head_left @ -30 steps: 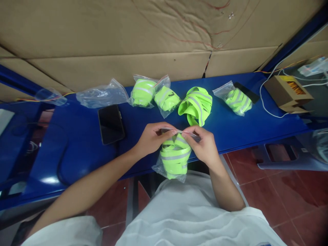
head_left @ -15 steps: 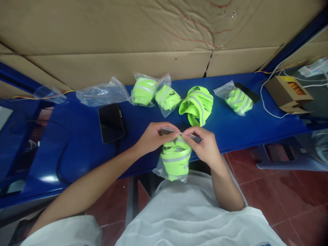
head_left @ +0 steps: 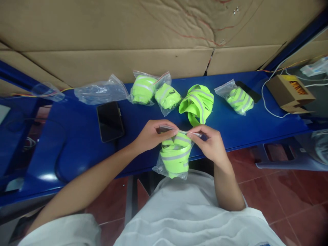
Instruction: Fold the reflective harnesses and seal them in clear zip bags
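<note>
A clear zip bag (head_left: 176, 158) hangs at the table's front edge, with a bundle of neon yellow-green strap with grey reflective stripes inside. My left hand (head_left: 155, 135) pinches the left part of its zip strip between thumb and fingers. On the right part, my right hand (head_left: 207, 141) grips the same strip, thumb toward me. Between the two hands a short length of the strip shows. Just beyond them lies a loose bundle of the same strap (head_left: 198, 102), outside any bag.
Two filled bags (head_left: 143, 90) rest at the back, with another filled bag (head_left: 240, 100) to the right beside a dark flat object (head_left: 248, 91). Left are a black phone (head_left: 110, 122) and clear empty bags (head_left: 101, 91). A cardboard box (head_left: 288, 94) and white cable (head_left: 266, 102) lie far right.
My right hand has slid right along the zip strip, away from my left hand, so more of the strip shows between them. The view has shifted slightly.
</note>
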Demonstrator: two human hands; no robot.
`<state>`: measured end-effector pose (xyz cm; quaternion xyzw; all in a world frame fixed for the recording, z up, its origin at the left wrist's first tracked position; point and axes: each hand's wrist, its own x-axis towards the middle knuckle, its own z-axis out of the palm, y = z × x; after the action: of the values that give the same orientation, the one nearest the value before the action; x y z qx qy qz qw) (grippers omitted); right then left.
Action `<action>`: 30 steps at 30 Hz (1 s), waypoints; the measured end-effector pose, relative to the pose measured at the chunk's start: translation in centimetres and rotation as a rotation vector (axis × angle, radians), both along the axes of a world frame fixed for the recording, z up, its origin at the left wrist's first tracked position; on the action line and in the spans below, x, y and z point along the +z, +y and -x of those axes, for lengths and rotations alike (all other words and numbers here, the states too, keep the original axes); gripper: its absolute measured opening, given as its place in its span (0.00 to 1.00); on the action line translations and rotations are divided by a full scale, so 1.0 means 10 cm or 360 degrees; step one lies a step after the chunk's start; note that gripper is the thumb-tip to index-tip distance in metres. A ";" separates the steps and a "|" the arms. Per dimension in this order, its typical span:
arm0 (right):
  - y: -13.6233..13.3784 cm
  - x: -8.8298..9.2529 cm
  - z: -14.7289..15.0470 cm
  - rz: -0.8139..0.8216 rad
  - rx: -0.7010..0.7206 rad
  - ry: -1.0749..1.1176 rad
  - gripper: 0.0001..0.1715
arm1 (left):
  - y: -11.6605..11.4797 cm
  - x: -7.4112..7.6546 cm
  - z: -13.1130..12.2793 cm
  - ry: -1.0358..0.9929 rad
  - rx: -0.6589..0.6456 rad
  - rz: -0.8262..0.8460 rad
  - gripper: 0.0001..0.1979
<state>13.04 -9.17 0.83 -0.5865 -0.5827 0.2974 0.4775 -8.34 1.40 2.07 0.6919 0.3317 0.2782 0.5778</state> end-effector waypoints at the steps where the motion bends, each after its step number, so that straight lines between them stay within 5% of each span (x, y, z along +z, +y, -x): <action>1: -0.01 -0.01 0.01 -0.0020 -0.0021 -0.0016 0.07 | 0.00 0.00 0.00 0.0012 -0.0028 0.0059 0.15; 17: -0.04 -0.06 -0.05 -0.0130 -0.0016 0.0124 0.02 | 0.00 -0.03 0.00 -0.0044 0.0027 0.0159 0.10; 24: -0.10 -0.17 -0.21 0.0061 -0.0003 0.0146 0.05 | 0.17 -0.08 0.05 0.0169 -0.0393 0.0106 0.18; 27: -0.11 -0.22 -0.20 0.0074 -0.0134 0.0167 0.05 | 0.20 -0.10 0.07 0.0173 -0.0399 0.0032 0.18; 30: -0.11 -0.23 -0.21 0.0107 -0.0026 0.0220 0.06 | 0.22 -0.10 0.10 0.0195 -0.0437 0.0022 0.19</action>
<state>15.13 -10.30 -1.50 -0.5850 -0.5333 0.3528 0.4989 -9.30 3.60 1.07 0.7424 0.2705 0.1517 0.5938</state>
